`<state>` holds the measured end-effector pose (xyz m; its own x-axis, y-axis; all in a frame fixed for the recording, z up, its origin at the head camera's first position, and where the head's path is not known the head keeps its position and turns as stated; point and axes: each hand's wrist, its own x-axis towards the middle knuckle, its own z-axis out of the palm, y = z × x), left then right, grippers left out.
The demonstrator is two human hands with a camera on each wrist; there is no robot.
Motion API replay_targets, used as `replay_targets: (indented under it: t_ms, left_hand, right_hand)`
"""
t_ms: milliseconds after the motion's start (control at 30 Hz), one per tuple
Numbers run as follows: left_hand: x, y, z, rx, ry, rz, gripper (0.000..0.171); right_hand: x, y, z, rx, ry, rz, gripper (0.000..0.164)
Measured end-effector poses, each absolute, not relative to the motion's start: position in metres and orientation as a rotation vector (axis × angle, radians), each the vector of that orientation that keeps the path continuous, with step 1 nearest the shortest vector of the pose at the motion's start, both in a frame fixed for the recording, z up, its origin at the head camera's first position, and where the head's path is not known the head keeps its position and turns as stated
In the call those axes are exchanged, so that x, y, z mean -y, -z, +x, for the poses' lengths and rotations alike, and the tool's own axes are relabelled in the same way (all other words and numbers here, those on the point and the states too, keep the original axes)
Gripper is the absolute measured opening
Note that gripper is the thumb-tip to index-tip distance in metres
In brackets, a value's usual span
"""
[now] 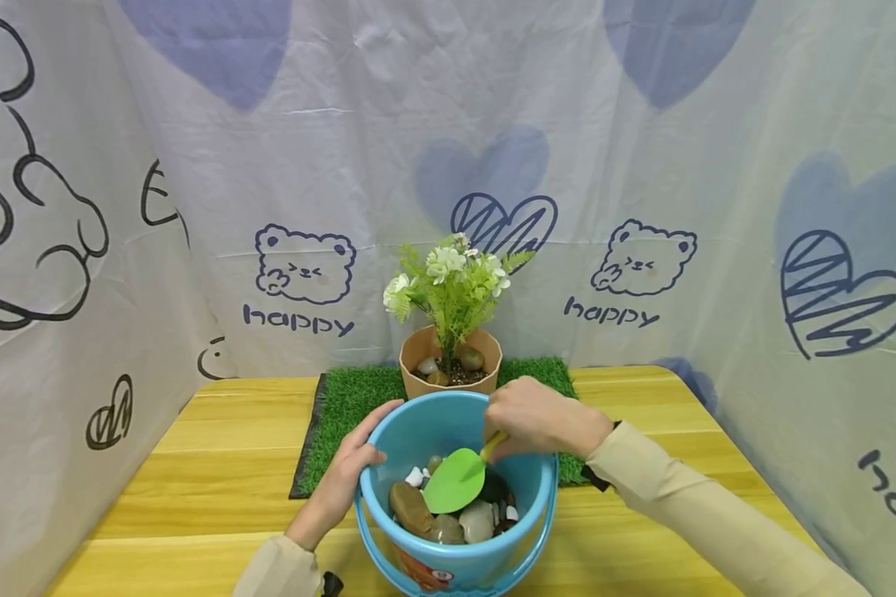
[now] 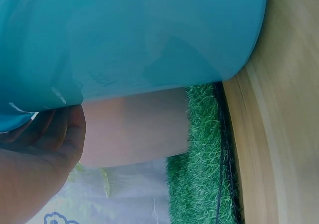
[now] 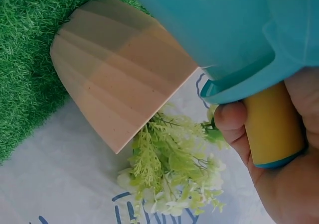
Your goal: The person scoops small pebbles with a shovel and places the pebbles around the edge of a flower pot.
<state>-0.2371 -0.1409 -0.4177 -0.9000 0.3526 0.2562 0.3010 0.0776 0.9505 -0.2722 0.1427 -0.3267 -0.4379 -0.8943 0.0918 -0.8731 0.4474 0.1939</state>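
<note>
A blue bucket [image 1: 459,557] with stones [image 1: 478,521] inside stands at the front of the table. My left hand [image 1: 347,468] grips its left rim, thumb over the edge and fingers along the outer wall; the left wrist view shows those fingers [image 2: 70,129] against the blue side. In my right hand [image 1: 533,417] is a small toy shovel, held by its yellow handle [image 3: 276,127] above the right part of the rim. The shovel's green blade [image 1: 455,482] points down into the bucket and overlaps the stones. Part of the handle is hidden by the right hand.
Right behind the bucket, a light brown flowerpot [image 1: 451,383] holds a plant with white flowers [image 1: 451,286], soil and a few stones. It stands on a green turf mat [image 1: 351,414] on the wooden table [image 1: 194,489]. Printed cloth [image 1: 388,166] hangs around three sides.
</note>
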Motion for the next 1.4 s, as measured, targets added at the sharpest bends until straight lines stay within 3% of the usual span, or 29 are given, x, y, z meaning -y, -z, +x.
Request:
replay_targets:
  t_ms: [133, 300, 533, 933, 1400]
  left_hand:
    - [0.141, 0.418, -0.237, -2.266, -1.991, 0.692, 0.070]
    - [0.142, 0.419, -0.238, -2.277, -1.990, 0.690, 0.069]
    - [0.141, 0.420, -0.237, -2.274, -1.993, 0.695, 0.069]
    - [0.141, 0.419, -0.237, -2.278, -1.995, 0.704, 0.069]
    - [0.140, 0.420, -0.237, -2.286, -1.999, 0.701, 0.069]
  right_hand:
    - [-0.142, 0.326, -0.274, 2.505, 0.173, 1.580, 0.016]
    - [-0.139, 0.324, -0.277, 2.463, 0.190, 1.622, 0.033]
    - [-0.141, 0.323, -0.277, 2.447, 0.238, 1.609, 0.013]
    - [-0.131, 0.331, -0.278, 2.227, 0.375, 1.500, 0.012]
    - [-0.121, 0.348, -0.277, 2.437, 0.195, 1.603, 0.018]
